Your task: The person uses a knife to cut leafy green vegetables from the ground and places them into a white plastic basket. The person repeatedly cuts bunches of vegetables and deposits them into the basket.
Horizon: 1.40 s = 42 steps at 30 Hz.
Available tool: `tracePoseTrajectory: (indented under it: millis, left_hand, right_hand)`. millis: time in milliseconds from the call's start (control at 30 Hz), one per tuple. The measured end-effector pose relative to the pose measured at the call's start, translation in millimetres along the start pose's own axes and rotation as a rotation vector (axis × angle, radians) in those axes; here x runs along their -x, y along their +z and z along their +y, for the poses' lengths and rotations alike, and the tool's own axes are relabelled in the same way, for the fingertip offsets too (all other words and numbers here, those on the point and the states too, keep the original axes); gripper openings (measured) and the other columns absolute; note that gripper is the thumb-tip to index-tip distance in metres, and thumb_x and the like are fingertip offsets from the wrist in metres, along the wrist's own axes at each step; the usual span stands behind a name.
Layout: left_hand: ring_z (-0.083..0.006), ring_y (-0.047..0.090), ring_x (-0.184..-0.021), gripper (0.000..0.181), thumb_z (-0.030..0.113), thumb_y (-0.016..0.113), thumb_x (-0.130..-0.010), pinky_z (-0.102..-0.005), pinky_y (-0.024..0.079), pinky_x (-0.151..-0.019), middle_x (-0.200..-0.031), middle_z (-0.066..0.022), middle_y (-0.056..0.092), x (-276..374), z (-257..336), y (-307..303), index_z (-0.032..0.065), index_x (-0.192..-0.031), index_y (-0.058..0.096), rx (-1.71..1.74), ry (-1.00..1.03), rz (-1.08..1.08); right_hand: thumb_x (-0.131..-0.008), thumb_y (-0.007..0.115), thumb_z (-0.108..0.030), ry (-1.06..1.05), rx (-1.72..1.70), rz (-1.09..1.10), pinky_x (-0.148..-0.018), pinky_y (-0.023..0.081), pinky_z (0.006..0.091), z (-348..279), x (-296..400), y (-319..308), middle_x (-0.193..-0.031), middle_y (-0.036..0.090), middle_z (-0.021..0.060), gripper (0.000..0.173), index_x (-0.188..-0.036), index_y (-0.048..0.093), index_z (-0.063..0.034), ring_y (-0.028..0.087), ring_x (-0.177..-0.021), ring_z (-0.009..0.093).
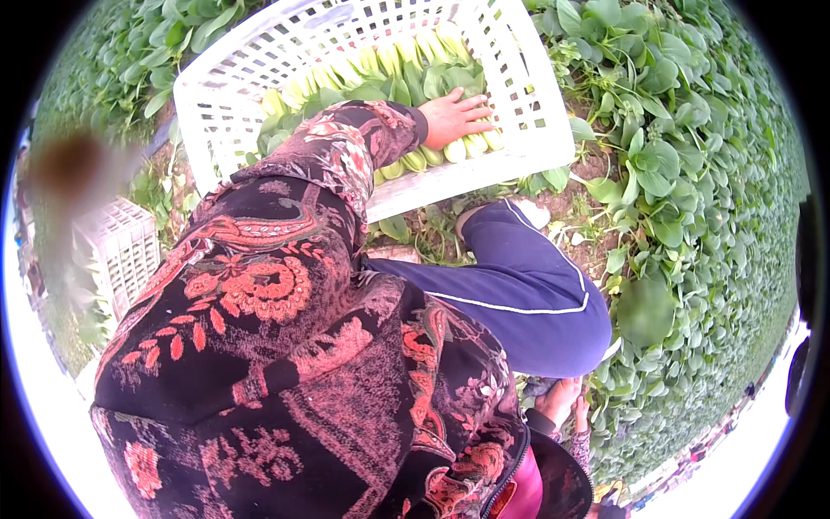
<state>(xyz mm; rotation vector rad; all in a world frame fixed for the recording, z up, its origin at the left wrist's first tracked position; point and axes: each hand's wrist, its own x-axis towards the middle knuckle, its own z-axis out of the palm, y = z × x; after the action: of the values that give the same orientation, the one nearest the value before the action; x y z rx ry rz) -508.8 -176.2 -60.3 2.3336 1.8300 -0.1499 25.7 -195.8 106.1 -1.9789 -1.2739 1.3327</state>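
My left hand [454, 119], in a dark floral sleeve, lies spread, back up, over leafy greens [389, 89] with pale stalks, probably bok choy. They lie in rows in a white slatted plastic crate [538, 139], stalk ends towards its long sides and leaves in the middle. The thumb is hidden. Beyond the bent knee, low on the right, a partly hidden hand [559, 399] shows beside a dark cuff, its fingers bent. Whether it is my right hand, or what it holds, cannot be told. A second hand [581, 415] in a patterned sleeve is close beside it.
Dense leafy plants [655, 162] grow along the right, with more at the upper left. Another pale plastic crate [126, 253] stands at the left. A bent leg in blue trousers [519, 285] is beside the white crate. A blurred brown spot covers part of the left.
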Motion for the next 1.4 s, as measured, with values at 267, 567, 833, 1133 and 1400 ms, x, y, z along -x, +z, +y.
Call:
tracePoseTrajectory:
  millis: [267,567,833,1133,1400]
  left_hand:
    - [-0.0354,0.019,-0.145,0.09,0.038,0.07,-0.069,-0.0581,0.02,-0.112,-0.154,-0.0177,0.027,-36,8,-9,0.005,-0.145,0.035,0.173,-0.064,-0.158]
    - [-0.0288,0.022,-0.145,0.059,0.026,0.049,-0.091,-0.0581,0.022,-0.111,-0.156,-0.0023,0.026,-65,19,78,0.0148,-0.147,0.035,0.051,-0.287,0.149]
    - [-0.0331,0.036,-0.137,0.046,0.026,0.048,-0.093,-0.0507,0.03,-0.108,-0.145,-0.0101,0.042,-75,28,18,0.0089,-0.136,0.05,0.283,-0.222,0.236]
    - [-0.0247,0.058,-0.109,0.043,0.028,0.049,-0.098,-0.0339,0.042,-0.096,-0.117,-0.0174,0.062,-37,78,-55,-0.005,-0.124,0.055,0.879,-0.303,-0.134]
    - [-0.0284,0.059,-0.103,0.037,0.026,0.054,-0.093,-0.0372,0.045,-0.09,-0.112,-0.0158,0.063,-61,76,-64,0.0005,-0.119,0.057,0.413,-0.567,-0.101]
  right_hand:
    - [-0.086,0.069,-0.01,0.208,-0.256,-0.013,-0.045,0.047,0.0276,-30,-35,6,-0.082,0.064,0.0057,0.037,-0.119,0.055,-0.0007,0.055,-0.052,0.012]
    - [-0.084,0.073,-0.033,0.364,0.247,-0.225,-0.05,0.049,0.0285,69,0,22,-0.075,0.061,0.0058,0.039,-0.1,0.06,0.0003,0.057,-0.055,0.014]
    - [-0.073,0.073,-0.026,0.182,0.365,-0.531,-0.074,0.049,0.0363,164,-3,101,-0.083,0.067,0.0097,0.036,-0.101,0.066,-0.004,0.06,-0.077,0.02]
    - [-0.076,0.066,-0.025,-0.044,0.468,-0.756,-0.073,0.048,0.05,212,-25,109,-0.086,0.066,0.023,0.03,-0.094,0.069,-0.0008,0.062,-0.082,0.043]
    - [-0.074,0.07,-0.038,-0.132,0.224,-1.009,-0.071,0.049,0.0494,216,-90,139,-0.086,0.066,0.023,0.039,-0.093,0.068,-0.0038,0.063,-0.08,0.043]
